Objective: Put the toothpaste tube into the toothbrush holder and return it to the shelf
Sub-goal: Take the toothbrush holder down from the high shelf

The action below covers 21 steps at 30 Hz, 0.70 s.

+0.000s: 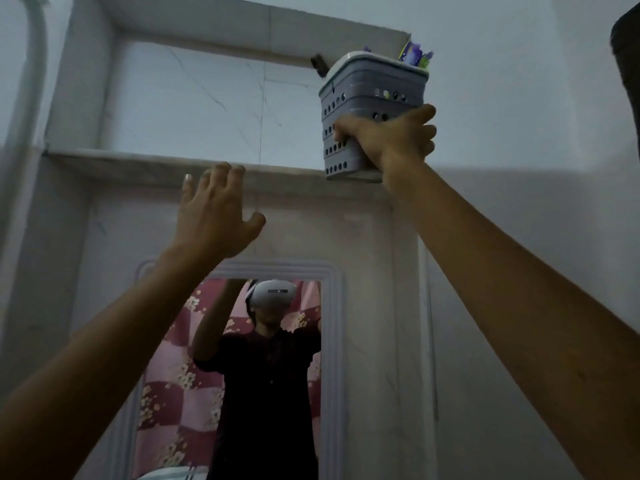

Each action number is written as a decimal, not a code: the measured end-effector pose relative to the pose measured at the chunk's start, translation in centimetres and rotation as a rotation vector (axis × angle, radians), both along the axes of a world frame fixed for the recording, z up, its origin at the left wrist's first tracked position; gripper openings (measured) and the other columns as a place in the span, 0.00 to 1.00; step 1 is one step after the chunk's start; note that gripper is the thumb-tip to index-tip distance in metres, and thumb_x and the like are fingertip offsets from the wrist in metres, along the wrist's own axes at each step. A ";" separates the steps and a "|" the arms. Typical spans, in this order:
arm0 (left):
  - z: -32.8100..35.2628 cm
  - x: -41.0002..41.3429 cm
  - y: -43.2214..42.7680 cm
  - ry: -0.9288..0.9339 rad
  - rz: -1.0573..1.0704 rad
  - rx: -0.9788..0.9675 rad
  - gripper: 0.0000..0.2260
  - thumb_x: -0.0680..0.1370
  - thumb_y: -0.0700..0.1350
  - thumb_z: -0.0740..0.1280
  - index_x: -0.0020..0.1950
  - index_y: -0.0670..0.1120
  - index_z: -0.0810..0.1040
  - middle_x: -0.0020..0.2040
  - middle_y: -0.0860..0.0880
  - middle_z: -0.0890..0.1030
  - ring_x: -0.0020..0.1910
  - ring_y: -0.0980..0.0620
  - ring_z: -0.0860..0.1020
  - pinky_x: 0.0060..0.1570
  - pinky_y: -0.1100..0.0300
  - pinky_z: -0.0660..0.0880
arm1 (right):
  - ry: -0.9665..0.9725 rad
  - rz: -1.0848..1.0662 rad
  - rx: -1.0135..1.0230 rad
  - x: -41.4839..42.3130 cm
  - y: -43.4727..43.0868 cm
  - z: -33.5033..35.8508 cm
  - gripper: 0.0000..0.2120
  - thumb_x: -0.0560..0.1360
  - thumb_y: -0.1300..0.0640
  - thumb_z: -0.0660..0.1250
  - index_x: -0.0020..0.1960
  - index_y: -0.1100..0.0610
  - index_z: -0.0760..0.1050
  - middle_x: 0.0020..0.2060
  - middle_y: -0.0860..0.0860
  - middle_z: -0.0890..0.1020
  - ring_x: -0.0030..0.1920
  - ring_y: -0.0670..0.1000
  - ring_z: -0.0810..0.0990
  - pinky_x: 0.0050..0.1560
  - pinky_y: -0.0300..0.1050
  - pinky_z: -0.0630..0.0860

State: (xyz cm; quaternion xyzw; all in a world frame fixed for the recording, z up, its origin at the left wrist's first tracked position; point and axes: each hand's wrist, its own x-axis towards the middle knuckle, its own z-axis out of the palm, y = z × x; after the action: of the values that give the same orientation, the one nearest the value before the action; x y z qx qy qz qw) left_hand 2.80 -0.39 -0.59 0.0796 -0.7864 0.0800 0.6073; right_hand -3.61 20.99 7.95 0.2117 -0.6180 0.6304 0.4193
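A grey perforated toothbrush holder (pixel 372 91) is raised in the air at the right end of the recessed marble shelf (pixel 138 162), its base about level with the shelf's front edge. My right hand (pixel 388 140) grips its lower part from below and the right. Purple and yellow tips, which look like the toothpaste tube (pixel 414 55) and brushes, stick out of its top. My left hand (pixel 216 209) is lifted in front of the shelf's edge, fingers spread, holding nothing.
A small dark object (pixel 318 64) sits in the niche's upper right corner behind the holder. Below the shelf a framed mirror (pixel 332 341) reflects a person wearing a headset. A pipe (pixel 34 64) runs up the left wall.
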 end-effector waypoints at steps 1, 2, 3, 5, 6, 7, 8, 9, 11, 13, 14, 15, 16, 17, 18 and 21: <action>-1.4 0.7 0.4 0.009 -0.016 -0.006 0.33 0.73 0.54 0.65 0.73 0.41 0.60 0.72 0.39 0.65 0.73 0.39 0.62 0.73 0.38 0.53 | -0.004 0.023 0.012 0.8 0.4 -1.6 0.54 0.50 0.41 0.77 0.69 0.57 0.59 0.63 0.56 0.69 0.64 0.58 0.69 0.62 0.61 0.75; -3.0 1.3 0.8 0.014 -0.030 -0.006 0.33 0.73 0.54 0.65 0.73 0.41 0.60 0.73 0.39 0.64 0.73 0.40 0.62 0.74 0.39 0.53 | -0.005 0.054 0.020 1.3 0.7 -3.4 0.55 0.48 0.40 0.77 0.69 0.57 0.60 0.62 0.55 0.70 0.63 0.58 0.71 0.61 0.60 0.77; -4.6 1.9 1.2 0.015 -0.043 0.001 0.33 0.73 0.54 0.64 0.73 0.41 0.60 0.74 0.39 0.64 0.74 0.40 0.62 0.74 0.40 0.53 | 0.003 0.088 0.020 1.6 0.8 -5.2 0.55 0.47 0.40 0.77 0.68 0.56 0.61 0.61 0.54 0.71 0.62 0.58 0.73 0.60 0.60 0.78; -8.0 3.3 1.9 0.015 -0.067 0.035 0.32 0.74 0.56 0.62 0.73 0.41 0.60 0.74 0.39 0.63 0.74 0.40 0.61 0.75 0.42 0.52 | 0.011 0.145 -0.007 2.0 0.5 -9.6 0.56 0.44 0.39 0.77 0.67 0.55 0.62 0.60 0.52 0.73 0.61 0.57 0.75 0.59 0.62 0.79; -9.6 3.8 2.2 0.017 -0.078 0.053 0.32 0.74 0.56 0.61 0.73 0.41 0.60 0.75 0.40 0.63 0.74 0.41 0.61 0.75 0.43 0.52 | 0.003 0.158 -0.026 1.9 0.2 -11.7 0.57 0.43 0.39 0.77 0.67 0.54 0.62 0.60 0.52 0.74 0.61 0.58 0.76 0.58 0.63 0.79; -11.2 4.3 2.3 0.012 -0.086 0.073 0.32 0.75 0.56 0.62 0.73 0.41 0.60 0.75 0.40 0.63 0.74 0.41 0.61 0.75 0.43 0.52 | -0.008 0.168 -0.039 2.0 -0.2 -14.0 0.57 0.42 0.38 0.77 0.67 0.53 0.61 0.60 0.52 0.75 0.61 0.58 0.77 0.58 0.63 0.79; -12.9 4.8 2.3 -0.002 -0.089 0.094 0.31 0.75 0.55 0.62 0.73 0.41 0.60 0.75 0.40 0.63 0.74 0.41 0.61 0.75 0.43 0.52 | -0.020 0.177 -0.046 2.0 -0.6 -16.2 0.58 0.43 0.39 0.78 0.68 0.53 0.61 0.61 0.52 0.75 0.61 0.57 0.77 0.58 0.63 0.79; -14.7 5.3 2.4 -0.020 -0.090 0.114 0.31 0.75 0.55 0.63 0.73 0.41 0.60 0.75 0.40 0.64 0.75 0.41 0.61 0.75 0.42 0.53 | -0.031 0.186 -0.049 2.1 -0.9 -18.6 0.57 0.43 0.39 0.78 0.68 0.52 0.61 0.62 0.51 0.75 0.62 0.57 0.77 0.59 0.63 0.79; -18.1 6.2 2.4 -0.059 -0.097 0.152 0.30 0.75 0.53 0.63 0.74 0.41 0.60 0.74 0.40 0.64 0.74 0.41 0.61 0.74 0.42 0.56 | -0.044 0.191 -0.054 2.4 -1.5 -23.4 0.58 0.45 0.39 0.79 0.69 0.51 0.60 0.63 0.51 0.74 0.63 0.57 0.76 0.60 0.62 0.79; -21.5 7.2 2.5 -0.098 -0.107 0.175 0.30 0.76 0.51 0.64 0.73 0.41 0.61 0.73 0.39 0.66 0.73 0.41 0.63 0.73 0.41 0.58 | -0.054 0.202 -0.046 3.0 -1.8 -28.0 0.58 0.46 0.39 0.79 0.70 0.53 0.59 0.64 0.52 0.73 0.64 0.57 0.75 0.60 0.61 0.79; -23.2 7.6 2.6 -0.111 -0.110 0.176 0.29 0.75 0.51 0.64 0.73 0.41 0.61 0.72 0.38 0.67 0.72 0.40 0.65 0.71 0.40 0.61 | -0.063 0.214 -0.037 3.4 -1.9 -30.1 0.58 0.47 0.39 0.79 0.71 0.53 0.59 0.65 0.52 0.73 0.64 0.56 0.75 0.61 0.60 0.79; -24.9 8.1 2.6 -0.122 -0.112 0.178 0.28 0.75 0.50 0.64 0.72 0.42 0.61 0.72 0.38 0.68 0.71 0.39 0.66 0.70 0.39 0.62 | -0.075 0.232 -0.025 4.0 -2.0 -32.1 0.58 0.47 0.39 0.79 0.71 0.54 0.59 0.65 0.53 0.73 0.64 0.55 0.75 0.62 0.57 0.79; -26.6 8.6 2.6 -0.132 -0.117 0.189 0.28 0.75 0.50 0.64 0.72 0.43 0.61 0.71 0.38 0.69 0.70 0.39 0.67 0.70 0.39 0.63 | -0.086 0.252 -0.018 4.7 -2.2 -34.2 0.58 0.48 0.39 0.79 0.71 0.55 0.59 0.65 0.53 0.73 0.64 0.54 0.76 0.63 0.52 0.79; -28.2 8.9 2.6 -0.143 -0.126 0.210 0.28 0.75 0.51 0.64 0.72 0.43 0.61 0.71 0.39 0.69 0.70 0.39 0.67 0.71 0.41 0.62 | -0.089 0.272 -0.014 5.3 -2.3 -35.9 0.58 0.48 0.40 0.79 0.72 0.55 0.59 0.66 0.53 0.72 0.64 0.52 0.76 0.63 0.47 0.78; -30.0 9.3 2.4 -0.164 -0.137 0.238 0.28 0.74 0.51 0.64 0.72 0.43 0.62 0.71 0.39 0.69 0.70 0.40 0.67 0.71 0.42 0.60 | -0.101 0.292 -0.007 6.0 -2.4 -37.8 0.58 0.49 0.40 0.79 0.72 0.56 0.59 0.66 0.53 0.72 0.64 0.51 0.75 0.63 0.43 0.77; -35.3 10.3 2.0 -0.216 -0.167 0.315 0.28 0.73 0.51 0.63 0.71 0.42 0.65 0.70 0.40 0.70 0.69 0.41 0.68 0.72 0.44 0.59 | -0.138 0.348 -0.007 7.8 -3.1 -43.1 0.57 0.51 0.49 0.84 0.72 0.58 0.59 0.66 0.53 0.72 0.63 0.46 0.75 0.60 0.30 0.74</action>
State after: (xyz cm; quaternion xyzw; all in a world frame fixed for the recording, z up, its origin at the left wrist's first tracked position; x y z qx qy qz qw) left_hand 13.09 1.61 -35.87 0.0992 -0.8537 -0.0863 0.5039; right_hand 4.16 17.94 -35.12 0.2702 -0.5973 0.7085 0.2613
